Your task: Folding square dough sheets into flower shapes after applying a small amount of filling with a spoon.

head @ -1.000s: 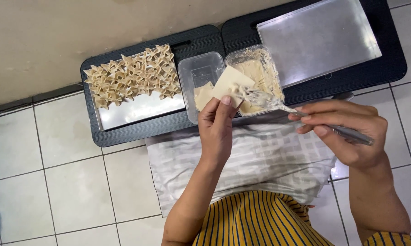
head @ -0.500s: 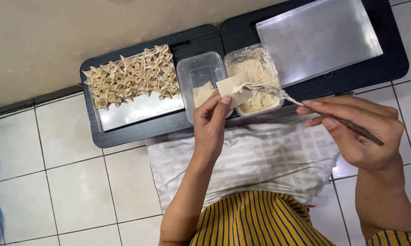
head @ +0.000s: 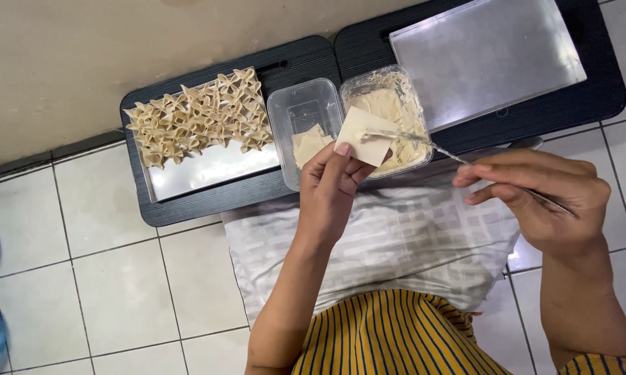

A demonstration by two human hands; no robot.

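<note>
The fork (head: 465, 161) lies nearly level, tines leftward on the wrapper (head: 365, 136).

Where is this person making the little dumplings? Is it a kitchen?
Probably a home, working on the floor, not at a kitchen counter. You can see white floor tiles, a pillow on the lap, and low black trays against a plain wall.
</note>
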